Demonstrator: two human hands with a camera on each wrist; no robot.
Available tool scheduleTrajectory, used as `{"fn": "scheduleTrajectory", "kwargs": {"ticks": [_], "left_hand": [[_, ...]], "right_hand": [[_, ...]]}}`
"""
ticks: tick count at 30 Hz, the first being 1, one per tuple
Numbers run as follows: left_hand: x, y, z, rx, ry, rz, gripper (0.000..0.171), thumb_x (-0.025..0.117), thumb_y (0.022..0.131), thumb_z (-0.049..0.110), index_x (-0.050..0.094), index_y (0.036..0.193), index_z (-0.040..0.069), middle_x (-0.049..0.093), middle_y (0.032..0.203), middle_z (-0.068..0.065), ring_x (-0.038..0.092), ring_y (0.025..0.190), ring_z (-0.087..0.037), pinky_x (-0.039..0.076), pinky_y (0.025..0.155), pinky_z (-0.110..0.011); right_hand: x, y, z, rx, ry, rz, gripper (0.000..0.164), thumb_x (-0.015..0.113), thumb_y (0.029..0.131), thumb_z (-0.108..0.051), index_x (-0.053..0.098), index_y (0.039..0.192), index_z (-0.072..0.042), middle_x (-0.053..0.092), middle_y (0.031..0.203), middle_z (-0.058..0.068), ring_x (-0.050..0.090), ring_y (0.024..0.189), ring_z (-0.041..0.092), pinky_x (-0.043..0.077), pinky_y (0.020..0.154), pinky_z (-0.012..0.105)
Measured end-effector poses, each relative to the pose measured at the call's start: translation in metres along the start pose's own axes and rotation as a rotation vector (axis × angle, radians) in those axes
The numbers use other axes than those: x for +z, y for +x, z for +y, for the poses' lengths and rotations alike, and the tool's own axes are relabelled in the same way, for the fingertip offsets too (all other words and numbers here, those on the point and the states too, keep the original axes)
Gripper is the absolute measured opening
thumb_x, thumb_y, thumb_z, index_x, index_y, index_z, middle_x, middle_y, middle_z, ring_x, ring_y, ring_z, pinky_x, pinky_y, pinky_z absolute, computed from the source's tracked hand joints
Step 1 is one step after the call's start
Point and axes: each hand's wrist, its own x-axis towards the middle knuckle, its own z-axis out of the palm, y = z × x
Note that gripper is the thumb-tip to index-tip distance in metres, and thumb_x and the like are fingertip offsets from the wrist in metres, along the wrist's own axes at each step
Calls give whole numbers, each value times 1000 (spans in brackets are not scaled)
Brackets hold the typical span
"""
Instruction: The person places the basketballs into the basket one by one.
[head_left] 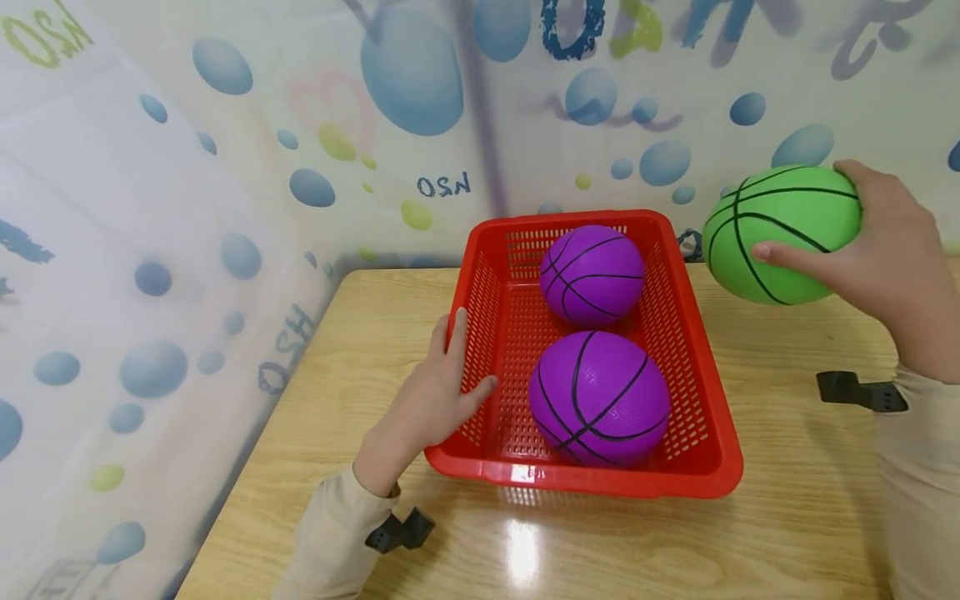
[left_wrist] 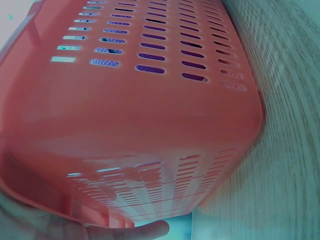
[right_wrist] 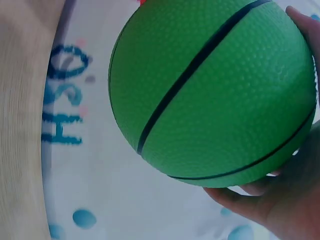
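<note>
A red plastic basket (head_left: 585, 479) with slotted walls stands on the table, holding a small purple basketball (head_left: 592, 275) at its far end and a second purple basketball (head_left: 598, 398) at its near end. My left hand (head_left: 429, 400) grips the basket's left rim, thumb over the inner side and fingers along the outside. To the right of the basket, my right hand (head_left: 888, 246) holds a green basketball (head_left: 787, 229) above the table, with the thumb across its front. In the right wrist view, the green ball (right_wrist: 215, 95) fills much of the picture and the fingers cup it.
The wood-grain table (head_left: 337, 392) extends to both sides of the basket. Behind and to the left hangs a pale curtain (head_left: 247, 142) printed with blue and green dots and letters. Each wrist wears a black strap.
</note>
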Motion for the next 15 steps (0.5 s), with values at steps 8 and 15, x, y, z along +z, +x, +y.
{"fn": "scheduleTrajectory", "kwargs": {"ticks": [8, 15], "left_hand": [[1, 0, 0, -3, 1, 4, 88, 57, 91, 36, -3, 150, 9, 3, 152, -20, 55, 52, -16, 48, 55, -28], [1, 0, 0, 0, 11, 15, 87, 56, 91, 36, -2, 150, 9, 4, 152, -20, 59, 60, -22, 50, 61, -33]], "right_hand": [[12, -2, -16, -97, 32, -23, 93, 79, 71, -34, 30, 144, -5, 39, 130, 28, 35, 110, 45, 29, 77, 64], [15, -9, -29, -93, 147, 25, 92, 82, 68, -28, 32, 146, -27, 39, 139, 13, 38, 114, 40, 34, 84, 54]]}}
